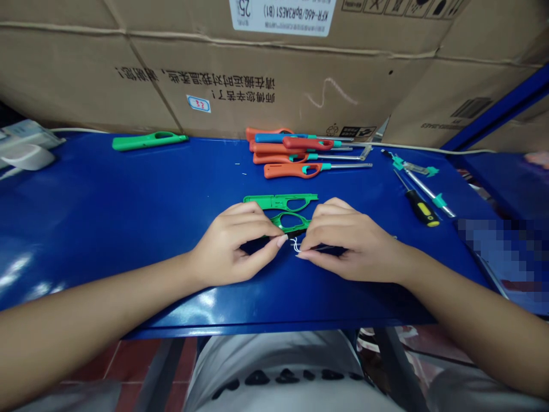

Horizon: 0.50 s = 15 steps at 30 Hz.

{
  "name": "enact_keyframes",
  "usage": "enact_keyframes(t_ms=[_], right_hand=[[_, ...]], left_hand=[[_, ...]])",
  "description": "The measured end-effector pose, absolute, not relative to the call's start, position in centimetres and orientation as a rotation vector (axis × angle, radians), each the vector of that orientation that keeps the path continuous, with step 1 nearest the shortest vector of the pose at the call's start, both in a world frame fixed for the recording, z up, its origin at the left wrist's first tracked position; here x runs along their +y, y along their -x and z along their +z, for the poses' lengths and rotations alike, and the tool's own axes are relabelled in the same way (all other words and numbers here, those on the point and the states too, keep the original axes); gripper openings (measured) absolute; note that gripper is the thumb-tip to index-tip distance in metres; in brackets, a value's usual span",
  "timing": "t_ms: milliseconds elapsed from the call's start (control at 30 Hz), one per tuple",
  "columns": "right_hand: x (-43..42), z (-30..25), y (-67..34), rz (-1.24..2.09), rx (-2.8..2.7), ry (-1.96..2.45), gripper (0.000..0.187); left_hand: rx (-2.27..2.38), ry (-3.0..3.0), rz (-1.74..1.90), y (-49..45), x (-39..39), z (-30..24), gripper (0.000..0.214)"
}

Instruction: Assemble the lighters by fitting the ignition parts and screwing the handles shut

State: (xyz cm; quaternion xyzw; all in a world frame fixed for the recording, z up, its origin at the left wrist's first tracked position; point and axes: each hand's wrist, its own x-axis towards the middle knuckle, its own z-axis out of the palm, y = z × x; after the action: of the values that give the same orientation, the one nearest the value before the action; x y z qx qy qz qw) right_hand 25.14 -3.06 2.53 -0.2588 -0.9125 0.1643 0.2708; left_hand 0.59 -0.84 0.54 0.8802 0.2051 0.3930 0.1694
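My left hand (240, 243) is closed in a pinch, thumb and index fingertip together at the end of a small black part (295, 234). My right hand (354, 243) faces it, its thumb and index finger pinching a thin white wire (295, 245) that loops between the two hands. The fingers hide much of both pieces. Just beyond the fingertips lies a green lighter shell half (290, 221), partly covered by my hands. Behind that, a second green shell half (274, 202) rests on the blue table with its hollow inside facing up.
Several long-nosed lighters (295, 170), orange, red and blue, are piled at the back against a cardboard box (206, 57). A green lighter casing (148, 141) lies back left. On the right are a black-and-yellow screwdriver (422, 209) and metal tubes with teal parts (429, 191).
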Motion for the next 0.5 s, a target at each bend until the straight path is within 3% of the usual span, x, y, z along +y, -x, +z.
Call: enact_keyframes(t_ms=[500], right_hand=[[-3.01, 2.31, -24.71, 0.511, -2.365, 0.908, 0.006]], left_hand=[[0.57, -2.418, 1.143, -0.76, -0.86, 0.32, 0.003]])
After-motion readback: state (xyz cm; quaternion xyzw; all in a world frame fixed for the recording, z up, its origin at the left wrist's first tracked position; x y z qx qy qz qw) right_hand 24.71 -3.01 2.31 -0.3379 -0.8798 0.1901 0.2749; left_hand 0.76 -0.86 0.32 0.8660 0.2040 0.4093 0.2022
